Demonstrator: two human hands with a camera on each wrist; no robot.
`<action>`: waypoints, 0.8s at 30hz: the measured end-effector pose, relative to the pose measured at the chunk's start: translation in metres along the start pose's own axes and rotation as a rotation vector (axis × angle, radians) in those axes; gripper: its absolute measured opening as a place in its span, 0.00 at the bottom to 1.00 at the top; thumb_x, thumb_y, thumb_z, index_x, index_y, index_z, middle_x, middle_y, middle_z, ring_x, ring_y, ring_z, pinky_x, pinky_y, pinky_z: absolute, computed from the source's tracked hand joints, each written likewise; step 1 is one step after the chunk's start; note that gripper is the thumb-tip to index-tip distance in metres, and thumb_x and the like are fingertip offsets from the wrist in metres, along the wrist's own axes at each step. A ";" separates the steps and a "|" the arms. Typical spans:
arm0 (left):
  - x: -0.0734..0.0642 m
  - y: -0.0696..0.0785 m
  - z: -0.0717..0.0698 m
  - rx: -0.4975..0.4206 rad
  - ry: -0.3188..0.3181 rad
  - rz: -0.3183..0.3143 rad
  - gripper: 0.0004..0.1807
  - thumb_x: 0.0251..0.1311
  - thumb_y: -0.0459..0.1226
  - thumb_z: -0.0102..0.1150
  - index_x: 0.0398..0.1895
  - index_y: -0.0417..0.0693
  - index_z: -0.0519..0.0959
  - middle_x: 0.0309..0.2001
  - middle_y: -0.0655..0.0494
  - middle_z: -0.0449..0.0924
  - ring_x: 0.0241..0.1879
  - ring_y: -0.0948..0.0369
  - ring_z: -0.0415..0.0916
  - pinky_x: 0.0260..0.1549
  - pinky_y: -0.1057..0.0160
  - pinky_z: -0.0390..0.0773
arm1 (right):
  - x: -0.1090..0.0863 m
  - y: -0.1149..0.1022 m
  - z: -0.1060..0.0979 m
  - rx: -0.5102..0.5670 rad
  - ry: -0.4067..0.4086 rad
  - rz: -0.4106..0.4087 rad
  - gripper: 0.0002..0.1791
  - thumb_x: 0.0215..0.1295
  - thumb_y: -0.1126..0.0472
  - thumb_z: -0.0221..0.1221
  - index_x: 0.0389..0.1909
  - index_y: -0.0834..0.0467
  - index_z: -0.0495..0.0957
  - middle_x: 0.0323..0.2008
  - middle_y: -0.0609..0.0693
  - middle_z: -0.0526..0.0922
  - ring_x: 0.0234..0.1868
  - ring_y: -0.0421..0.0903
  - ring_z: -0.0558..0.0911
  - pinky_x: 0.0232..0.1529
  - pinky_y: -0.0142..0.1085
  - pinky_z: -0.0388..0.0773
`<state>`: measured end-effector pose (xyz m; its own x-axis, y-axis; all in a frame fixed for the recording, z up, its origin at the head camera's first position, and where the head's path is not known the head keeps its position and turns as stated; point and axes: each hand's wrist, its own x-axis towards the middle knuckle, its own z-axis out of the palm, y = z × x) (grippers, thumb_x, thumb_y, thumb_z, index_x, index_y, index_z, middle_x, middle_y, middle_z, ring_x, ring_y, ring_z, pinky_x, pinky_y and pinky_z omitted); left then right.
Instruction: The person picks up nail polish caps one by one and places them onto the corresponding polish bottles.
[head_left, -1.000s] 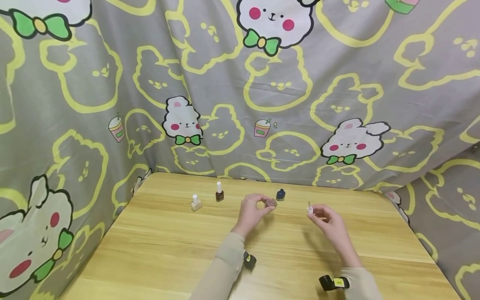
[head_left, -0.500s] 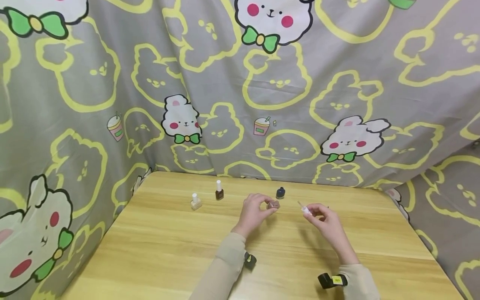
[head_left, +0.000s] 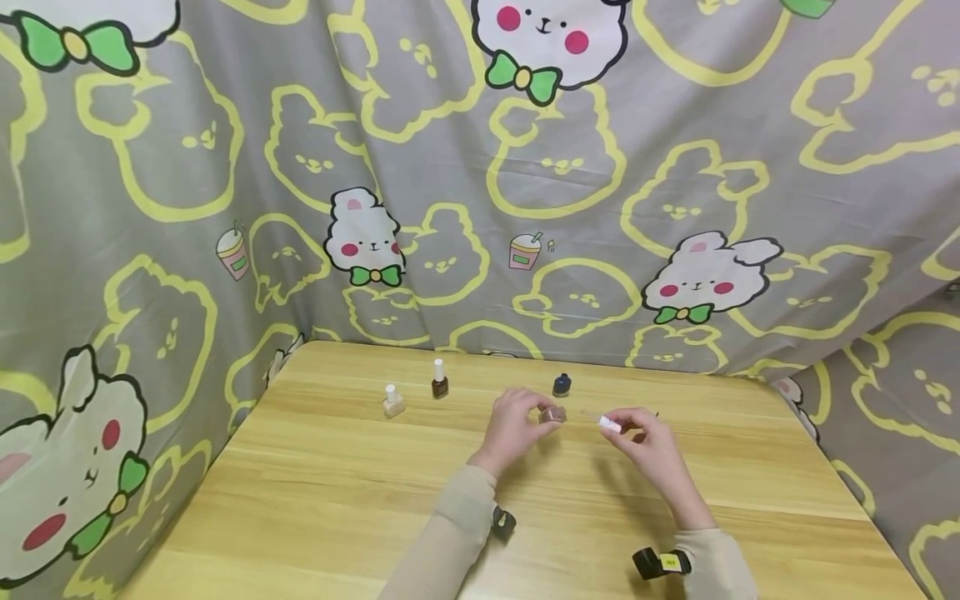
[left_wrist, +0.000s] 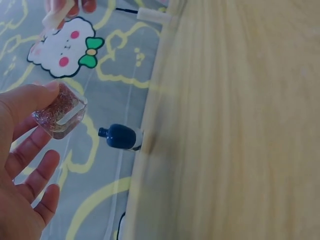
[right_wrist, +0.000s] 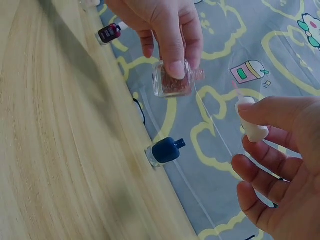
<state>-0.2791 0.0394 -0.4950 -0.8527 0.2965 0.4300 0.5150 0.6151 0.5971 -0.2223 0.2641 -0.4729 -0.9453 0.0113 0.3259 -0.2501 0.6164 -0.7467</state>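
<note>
Left hand [head_left: 512, 427] and right hand [head_left: 645, 435] are each pinching something over the wooden table [head_left: 337, 500]. At far left, a capped pale bottle [head_left: 393, 403] is standing; a capped dark red bottle [head_left: 440, 386] is standing near it, slightly farther back. Next, the left hand is gripping a pink glitter bottle [head_left: 553, 415] between thumb and fingers, the bare neck [right_wrist: 200, 74] showing. Just behind it, an uncapped dark blue bottle [head_left: 562, 386] is standing upright. Rightward, the right hand is holding a white brush cap [head_left: 610, 424], its brush [right_wrist: 237, 91] pointing toward the glitter bottle, near but not touching. Behind that hand, another white cap [left_wrist: 152, 16] with a dark brush is lying down. Judging by this, brush and bottle are being brought together; the next move is probably calling for lining the brush up with the narrow neck while keeping the bottle steady.
</note>
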 end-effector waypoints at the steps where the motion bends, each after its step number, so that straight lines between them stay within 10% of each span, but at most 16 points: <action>1: 0.000 0.000 0.001 0.005 -0.006 0.000 0.13 0.51 0.47 0.71 0.40 0.58 0.84 0.43 0.65 0.85 0.49 0.63 0.76 0.58 0.53 0.69 | 0.000 -0.001 0.000 -0.003 0.002 -0.003 0.10 0.60 0.60 0.66 0.41 0.59 0.83 0.36 0.51 0.82 0.36 0.32 0.74 0.31 0.28 0.72; 24: -0.005 0.011 0.003 0.141 -0.038 0.092 0.13 0.52 0.48 0.70 0.41 0.62 0.83 0.42 0.68 0.83 0.48 0.63 0.75 0.55 0.57 0.71 | -0.002 -0.010 0.003 -0.124 0.040 -0.111 0.10 0.53 0.68 0.69 0.37 0.59 0.83 0.30 0.48 0.78 0.33 0.41 0.74 0.28 0.27 0.72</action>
<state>-0.2696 0.0465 -0.4929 -0.8068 0.3818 0.4509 0.5757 0.6796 0.4547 -0.2185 0.2557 -0.4683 -0.9036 -0.0328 0.4272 -0.3226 0.7081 -0.6281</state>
